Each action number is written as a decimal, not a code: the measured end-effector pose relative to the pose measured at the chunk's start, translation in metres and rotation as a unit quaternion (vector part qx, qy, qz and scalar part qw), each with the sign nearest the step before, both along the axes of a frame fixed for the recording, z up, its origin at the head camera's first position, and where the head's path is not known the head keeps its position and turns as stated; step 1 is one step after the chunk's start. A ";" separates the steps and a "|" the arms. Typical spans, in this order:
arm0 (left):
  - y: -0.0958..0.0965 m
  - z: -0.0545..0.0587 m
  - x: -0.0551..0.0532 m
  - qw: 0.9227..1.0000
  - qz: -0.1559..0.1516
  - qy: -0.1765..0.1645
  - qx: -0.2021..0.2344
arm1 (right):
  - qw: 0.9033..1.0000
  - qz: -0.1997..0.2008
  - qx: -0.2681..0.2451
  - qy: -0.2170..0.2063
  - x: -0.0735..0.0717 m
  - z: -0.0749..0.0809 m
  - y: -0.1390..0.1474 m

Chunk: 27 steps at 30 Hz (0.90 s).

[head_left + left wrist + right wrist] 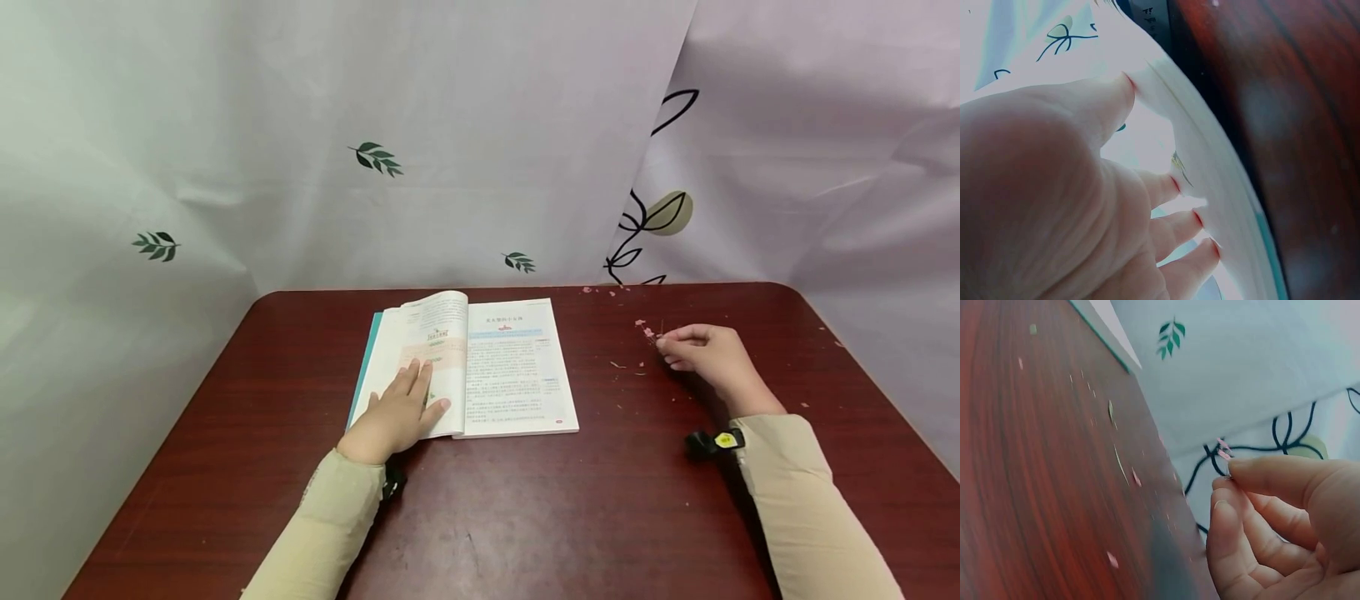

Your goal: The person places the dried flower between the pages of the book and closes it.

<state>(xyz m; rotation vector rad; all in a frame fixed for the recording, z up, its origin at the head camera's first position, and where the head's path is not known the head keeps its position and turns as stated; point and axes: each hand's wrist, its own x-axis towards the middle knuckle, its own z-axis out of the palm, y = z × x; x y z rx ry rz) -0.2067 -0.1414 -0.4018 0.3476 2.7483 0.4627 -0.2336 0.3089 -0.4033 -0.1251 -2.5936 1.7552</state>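
An open book [517,375] with printed text lies on the dark red table. Spread over its left-hand page, my left hand [393,412] rests with fingers extended and thumb toward the spine. That page bulges up near the fold. To the right of the book, thumb and forefinger of my right hand [708,358] pinch a small sprig of pink flowers [648,331]. In the right wrist view the pink blossoms [1224,450] stick out just past the fingertips, and the pinched stem is mostly hidden.
Pink petals [1113,560] and thin stem bits [1120,465] are scattered over the table [525,517], mainly near the right hand and the far edge. A pale curtain [300,125] with leaf prints hangs behind the table and along its sides.
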 end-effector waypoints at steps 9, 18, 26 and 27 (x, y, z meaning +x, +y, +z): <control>0.001 0.000 0.001 1.000 0.004 0.000 -0.002 | 0.998 -0.013 -0.055 0.016 0.001 0.002 -0.028; 0.001 0.002 0.003 1.000 0.004 -0.004 -0.007 | 0.991 -0.028 -0.118 0.052 0.005 -0.001 -0.055; 0.001 0.004 0.004 1.000 0.004 0.001 -0.006 | 0.989 -0.024 -0.122 0.074 0.007 -0.004 -0.078; 0.002 0.004 0.004 1.000 0.003 0.001 -0.007 | 0.990 -0.024 -0.121 0.075 0.007 -0.005 -0.080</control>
